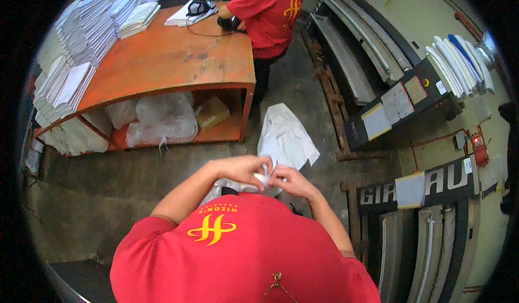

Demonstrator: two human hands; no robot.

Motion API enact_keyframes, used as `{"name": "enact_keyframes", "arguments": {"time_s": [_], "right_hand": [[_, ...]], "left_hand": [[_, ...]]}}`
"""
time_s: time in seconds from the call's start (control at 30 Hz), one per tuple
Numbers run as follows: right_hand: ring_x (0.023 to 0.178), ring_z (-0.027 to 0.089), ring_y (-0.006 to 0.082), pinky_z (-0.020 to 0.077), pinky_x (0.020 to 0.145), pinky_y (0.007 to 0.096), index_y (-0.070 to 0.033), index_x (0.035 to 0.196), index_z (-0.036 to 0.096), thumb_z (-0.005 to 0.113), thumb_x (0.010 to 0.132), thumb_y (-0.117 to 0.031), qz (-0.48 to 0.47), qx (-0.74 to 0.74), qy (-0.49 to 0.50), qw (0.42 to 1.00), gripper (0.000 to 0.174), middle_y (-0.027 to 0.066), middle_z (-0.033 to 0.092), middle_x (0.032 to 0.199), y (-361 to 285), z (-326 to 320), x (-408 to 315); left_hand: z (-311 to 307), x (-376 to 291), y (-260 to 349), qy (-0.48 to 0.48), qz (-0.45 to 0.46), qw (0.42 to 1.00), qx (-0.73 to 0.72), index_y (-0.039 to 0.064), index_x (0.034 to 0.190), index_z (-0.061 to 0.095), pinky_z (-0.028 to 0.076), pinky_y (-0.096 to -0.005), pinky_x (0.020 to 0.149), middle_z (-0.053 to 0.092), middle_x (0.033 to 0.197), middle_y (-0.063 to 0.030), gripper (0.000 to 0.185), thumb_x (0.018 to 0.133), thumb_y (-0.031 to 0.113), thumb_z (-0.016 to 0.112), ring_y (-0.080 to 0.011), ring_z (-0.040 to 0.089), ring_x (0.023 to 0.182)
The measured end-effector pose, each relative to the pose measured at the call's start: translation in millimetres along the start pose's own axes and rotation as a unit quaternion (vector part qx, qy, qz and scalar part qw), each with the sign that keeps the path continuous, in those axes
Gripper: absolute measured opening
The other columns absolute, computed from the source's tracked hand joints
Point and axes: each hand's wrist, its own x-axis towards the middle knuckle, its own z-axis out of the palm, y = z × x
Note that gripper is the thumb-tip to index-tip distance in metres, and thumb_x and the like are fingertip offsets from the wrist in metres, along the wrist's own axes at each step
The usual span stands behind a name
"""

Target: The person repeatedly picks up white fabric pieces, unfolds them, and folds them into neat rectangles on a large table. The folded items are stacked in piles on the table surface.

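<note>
In front of my chest, my left hand (249, 171) curls its fingers around a bunched part of a white cloth (279, 130). My right hand (292, 182) pinches the same bunch from the other side, so the two hands nearly touch. Beyond them the cloth spreads out in a loose, pointed sheet above the concrete floor. Another fold of white fabric (215, 187) shows below my left forearm, close to my red shirt (243, 254). My fingers partly hide the gathered section, and its exact shape is hard to make out.
A wooden table (174, 59) bears stacks of folded white linen (93, 27); plastic bags (162, 118) and a cardboard box (213, 114) fill its shelf. A person in red (269, 19) stands at its far end. Large roller machines (365, 47) line the right, beside wooden pallets (328, 88).
</note>
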Motion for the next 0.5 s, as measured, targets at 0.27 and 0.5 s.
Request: {"name": "enact_keyframes", "arguments": {"time_s": [0.27,0.5], "right_hand": [[0.075,0.055,0.0166,0.0444,0.069,0.0294,0.001,0.082,0.061,0.063,0.088,-0.01,0.01,0.028,0.065,0.997,0.013,0.0065,0.058,0.08,-81.0,-8.9,6.5],[0.068,0.053,0.0219,0.0418,0.063,0.0319,0.001,0.075,0.06,0.068,0.082,-0.011,0.097,-0.263,0.111,0.953,0.015,0.0091,0.054,0.072,-191.4,-78.6,-55.6]], "left_hand": [[53.7,-129.1,-135.0,0.162,-0.19,0.967,-0.057,0.005,0.097,0.063,0.046,-0.032,0.078,0.064,0.088,-0.0074,0.018,0.086,0.02,0.066,-0.017,0.058,0.087],[104.4,-206.7,-235.6,0.241,-0.284,0.91,-0.18,0.007,0.097,0.07,0.047,-0.0298,0.077,0.069,0.088,-0.003,0.014,0.086,0.012,0.063,-0.0131,0.06,0.084]]}}
